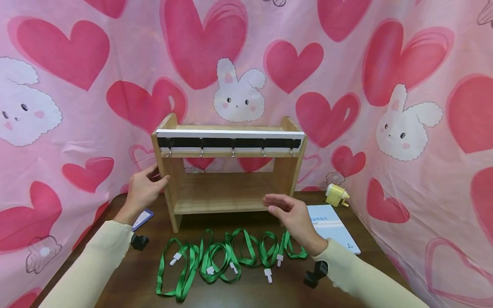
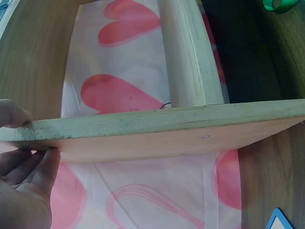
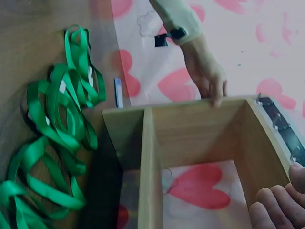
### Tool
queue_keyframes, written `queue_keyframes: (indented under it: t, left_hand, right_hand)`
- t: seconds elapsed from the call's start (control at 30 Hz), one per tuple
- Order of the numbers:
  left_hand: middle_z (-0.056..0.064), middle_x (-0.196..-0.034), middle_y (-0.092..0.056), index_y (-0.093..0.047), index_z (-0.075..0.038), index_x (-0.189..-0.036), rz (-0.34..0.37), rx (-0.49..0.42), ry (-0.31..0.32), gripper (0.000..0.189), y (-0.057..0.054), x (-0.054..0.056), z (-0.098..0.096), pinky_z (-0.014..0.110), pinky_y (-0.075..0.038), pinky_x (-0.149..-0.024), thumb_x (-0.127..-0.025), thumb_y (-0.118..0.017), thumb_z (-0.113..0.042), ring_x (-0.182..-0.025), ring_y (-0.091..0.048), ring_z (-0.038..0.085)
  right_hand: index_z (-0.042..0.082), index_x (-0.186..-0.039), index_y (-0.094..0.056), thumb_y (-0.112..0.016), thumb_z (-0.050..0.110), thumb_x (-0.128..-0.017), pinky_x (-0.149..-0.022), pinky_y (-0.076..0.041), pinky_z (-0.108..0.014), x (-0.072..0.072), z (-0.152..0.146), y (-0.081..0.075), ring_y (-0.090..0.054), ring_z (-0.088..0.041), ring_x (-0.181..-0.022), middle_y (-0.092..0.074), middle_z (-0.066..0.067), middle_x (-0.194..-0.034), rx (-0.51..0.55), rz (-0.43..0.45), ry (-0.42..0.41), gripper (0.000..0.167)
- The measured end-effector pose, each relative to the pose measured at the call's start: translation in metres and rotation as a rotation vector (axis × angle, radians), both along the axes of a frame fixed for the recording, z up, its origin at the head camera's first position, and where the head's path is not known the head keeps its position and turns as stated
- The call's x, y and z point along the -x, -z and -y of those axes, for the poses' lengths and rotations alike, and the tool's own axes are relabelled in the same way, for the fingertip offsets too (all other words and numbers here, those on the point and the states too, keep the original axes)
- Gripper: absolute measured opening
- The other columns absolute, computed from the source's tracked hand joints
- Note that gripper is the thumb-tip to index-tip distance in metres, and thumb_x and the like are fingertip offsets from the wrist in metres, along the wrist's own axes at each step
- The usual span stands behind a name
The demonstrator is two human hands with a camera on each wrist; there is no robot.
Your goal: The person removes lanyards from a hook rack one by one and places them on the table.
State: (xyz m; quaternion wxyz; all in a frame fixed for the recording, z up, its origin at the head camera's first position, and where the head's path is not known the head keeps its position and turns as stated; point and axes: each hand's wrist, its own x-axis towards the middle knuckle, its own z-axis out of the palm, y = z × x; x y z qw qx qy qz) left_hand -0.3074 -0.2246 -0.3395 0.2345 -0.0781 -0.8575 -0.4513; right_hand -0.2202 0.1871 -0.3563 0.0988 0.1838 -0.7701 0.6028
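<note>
A small wooden shelf [image 1: 227, 205] stands on the table, with a row of metal hooks [image 1: 233, 147] on a black strip along its upper front. My left hand [image 1: 144, 190] grips the front edge of its left side panel [image 2: 143, 125], thumb inside and fingers outside. Near the right side of the shelf, my right hand [image 1: 294, 218] hovers with fingers loosely bent and nothing in them. Green lanyards [image 1: 215, 256] with white clips lie in loose coils before the shelf; some are partly behind the right hand in the head view.
A white notepad [image 1: 333, 229] lies right of the shelf, with a yellow crank sharpener [image 1: 336, 194] behind it. Left of the shelf lies a blue-edged card [image 1: 142, 219]. A pink heart-patterned cloth [image 1: 239, 42] hangs behind and at both sides.
</note>
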Motion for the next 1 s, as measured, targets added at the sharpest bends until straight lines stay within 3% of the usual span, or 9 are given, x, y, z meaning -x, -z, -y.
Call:
queue_keyframes:
  t: [0.27, 0.6, 0.73, 0.83, 1.0]
  left_hand:
    - [0.029, -0.134, -0.064, -0.052, -0.003, -0.147, -0.013, -0.004, 0.004, 0.061, 0.002, -0.001, 0.000, 0.048, -0.058, -0.081, -0.092, -0.073, -0.021, -0.116, -0.067, 0.047]
    - [0.028, -0.136, -0.063, -0.051, -0.004, -0.148, -0.006, -0.006, 0.017, 0.063, -0.002, -0.002, 0.000, 0.047, -0.058, -0.083, -0.093, -0.073, -0.026, -0.118, -0.066, 0.046]
    - [0.028, -0.138, -0.062, -0.050, -0.004, -0.149, 0.011, 0.010, 0.020, 0.064, -0.003, -0.004, 0.001, 0.049, -0.057, -0.086, -0.094, -0.072, -0.028, -0.119, -0.065, 0.047]
    - [0.027, -0.137, -0.062, -0.050, -0.005, -0.149, 0.016, 0.029, 0.013, 0.063, -0.003, -0.004, 0.002, 0.049, -0.058, -0.087, -0.094, -0.071, -0.028, -0.118, -0.066, 0.046]
    - [0.027, -0.134, -0.064, -0.052, -0.004, -0.148, -0.007, 0.063, 0.013, 0.063, -0.006, -0.004, 0.003, 0.050, -0.059, -0.085, -0.094, -0.071, -0.030, -0.115, -0.068, 0.046]
  right_hand:
    - [0.010, -0.128, -0.068, -0.070, 0.018, -0.096, -0.094, -0.057, -0.015, 0.005, -0.026, -0.002, -0.071, -0.010, -0.113, -0.072, -0.012, -0.128, -0.032, 0.012, 0.108, 0.033]
    - [-0.001, -0.131, -0.064, -0.067, 0.015, -0.097, -0.092, -0.056, -0.012, 0.020, -0.064, -0.006, -0.071, 0.001, -0.105, -0.069, -0.024, -0.128, -0.009, -0.061, 0.208, 0.038]
    - [-0.002, -0.128, -0.066, -0.068, 0.015, -0.097, -0.091, -0.056, -0.010, 0.026, -0.078, -0.008, -0.072, 0.002, -0.100, -0.072, -0.023, -0.123, -0.020, -0.094, 0.268, 0.036]
    - [0.000, -0.124, -0.069, -0.070, 0.020, -0.096, -0.088, -0.055, -0.008, 0.031, -0.088, -0.011, -0.071, 0.005, -0.095, -0.073, -0.021, -0.119, -0.076, -0.123, 0.330, 0.034]
    - [0.009, -0.123, -0.072, -0.069, 0.027, -0.097, -0.081, -0.052, -0.003, 0.033, -0.106, -0.012, -0.066, 0.006, -0.093, -0.076, -0.013, -0.117, -0.268, -0.177, 0.467, 0.032]
